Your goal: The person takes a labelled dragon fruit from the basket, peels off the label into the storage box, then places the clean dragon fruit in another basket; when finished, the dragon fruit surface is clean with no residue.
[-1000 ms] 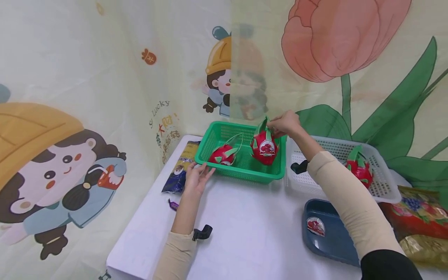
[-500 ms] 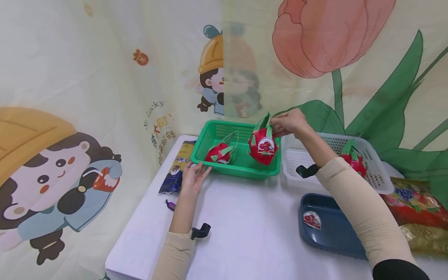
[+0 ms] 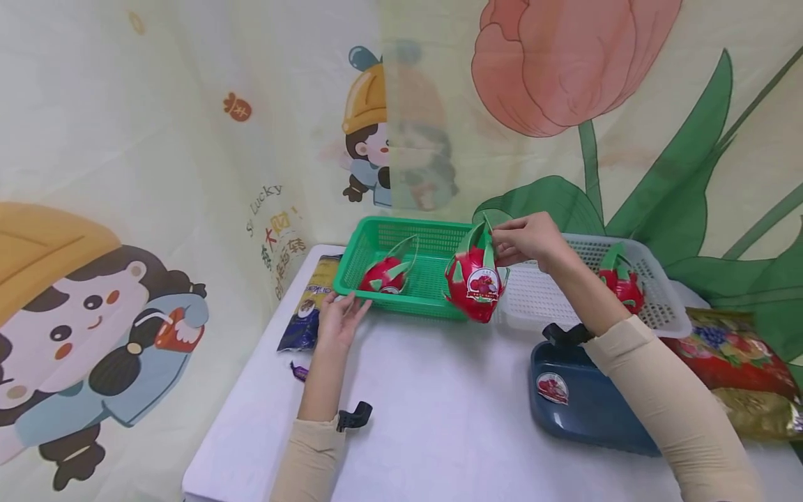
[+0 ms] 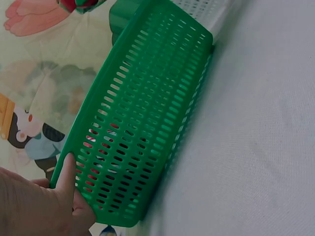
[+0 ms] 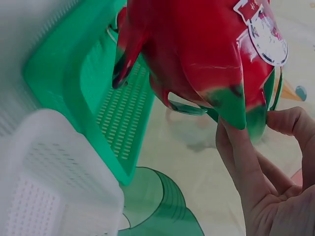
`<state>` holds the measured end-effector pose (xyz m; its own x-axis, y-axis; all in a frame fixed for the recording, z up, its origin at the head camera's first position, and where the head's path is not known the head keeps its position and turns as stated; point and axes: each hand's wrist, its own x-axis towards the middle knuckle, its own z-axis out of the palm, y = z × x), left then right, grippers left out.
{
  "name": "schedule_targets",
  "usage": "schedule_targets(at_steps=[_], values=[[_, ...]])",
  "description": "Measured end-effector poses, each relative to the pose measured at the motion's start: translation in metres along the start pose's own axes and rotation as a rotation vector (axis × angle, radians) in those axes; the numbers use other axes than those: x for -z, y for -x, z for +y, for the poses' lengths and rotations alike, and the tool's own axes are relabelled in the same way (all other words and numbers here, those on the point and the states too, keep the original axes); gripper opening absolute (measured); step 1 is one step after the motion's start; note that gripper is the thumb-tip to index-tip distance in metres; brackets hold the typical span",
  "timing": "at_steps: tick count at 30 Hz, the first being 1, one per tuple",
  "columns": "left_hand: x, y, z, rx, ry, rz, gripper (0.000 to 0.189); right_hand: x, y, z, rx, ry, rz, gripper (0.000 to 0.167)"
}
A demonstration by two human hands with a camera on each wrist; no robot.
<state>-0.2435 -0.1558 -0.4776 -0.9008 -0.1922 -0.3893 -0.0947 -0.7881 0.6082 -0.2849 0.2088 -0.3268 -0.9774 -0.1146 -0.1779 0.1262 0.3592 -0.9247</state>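
Note:
My right hand [image 3: 530, 240] pinches a red dragon fruit [image 3: 475, 282] by its green leafy tips. Raised over the right front of the green basket [image 3: 433, 307], the fruit shows a round label; close up in the right wrist view, thumb and fingers meet on the green tips of the dragon fruit [image 5: 197, 54]. My left hand [image 3: 339, 322] grips the basket's front left rim; in the left wrist view, a digit lies along the outer wall of the green basket [image 4: 133, 113]. Inside the basket, at the left, lies another dragon fruit [image 3: 384, 274].
Right of the green basket stands a white basket [image 3: 674, 314] holding a dragon fruit [image 3: 621, 284]. A blue tray [image 3: 596, 425] with a round label [image 3: 552, 388] sits in front. Bags [image 3: 734, 355] lie far right; a blue-gold packet [image 3: 307, 314] and purple candy [image 3: 299, 371] lie left.
My right hand has brought the dragon fruit forward, toward me, from inside the green basket to over its front rim. My left hand stays at the rim. The head view has shifted slightly.

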Motion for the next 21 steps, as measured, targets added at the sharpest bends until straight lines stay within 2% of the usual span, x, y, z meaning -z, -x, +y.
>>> schedule_targets(at_steps=[13, 21], values=[[0.001, -0.002, 0.0, -0.002, -0.005, -0.014, 0.052, -0.008, 0.048, 0.033, 0.033, 0.009, -0.041, 0.048], [0.001, 0.0, 0.0, 0.005, -0.002, -0.008, 0.047, -0.021, 0.074, 0.058, 0.044, -0.044, -0.055, 0.046]])
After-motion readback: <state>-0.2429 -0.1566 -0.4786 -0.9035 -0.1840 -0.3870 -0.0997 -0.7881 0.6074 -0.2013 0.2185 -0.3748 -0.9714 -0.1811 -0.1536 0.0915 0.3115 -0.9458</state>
